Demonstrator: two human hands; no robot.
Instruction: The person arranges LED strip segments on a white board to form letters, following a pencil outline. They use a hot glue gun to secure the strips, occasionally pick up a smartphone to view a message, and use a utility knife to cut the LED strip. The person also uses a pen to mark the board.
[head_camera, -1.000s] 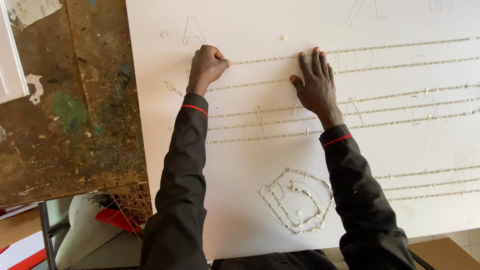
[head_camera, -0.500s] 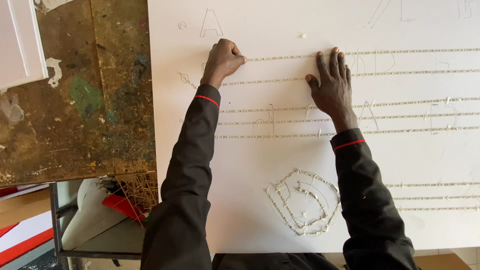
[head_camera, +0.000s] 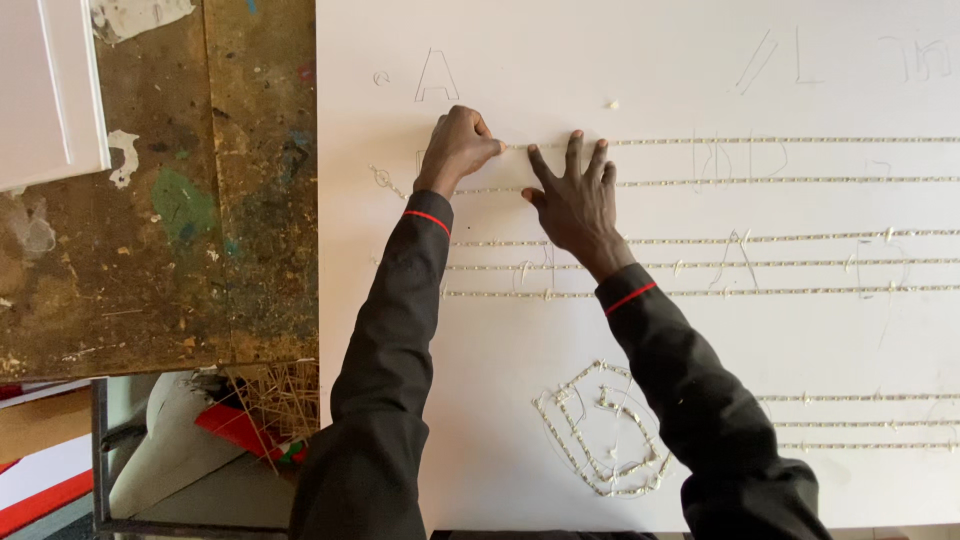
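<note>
A large white board (head_camera: 820, 70) lies on a worn table, crossed by several long lines of small pale sticks (head_camera: 760, 141) glued end to end. My left hand (head_camera: 458, 148) is curled into a fist at the left end of the top line, fingertips pinching at the sticks there. My right hand (head_camera: 576, 200) lies flat next to it, fingers spread, tips pressing on the same top line. A pentagon-shaped stick figure (head_camera: 600, 432) sits lower on the board between my sleeves. Faint pencil letters (head_camera: 436, 78) mark the board above my left hand.
The paint-stained wooden tabletop (head_camera: 180, 220) extends to the left of the board. A white panel (head_camera: 50, 90) lies at its top left corner. Below the table edge a pile of loose thin sticks (head_camera: 285, 395) and red and white objects (head_camera: 235, 425) show.
My right hand has slid left along the top line until it sits close beside my left hand. The view has shifted, so the board appears further right and lower.
</note>
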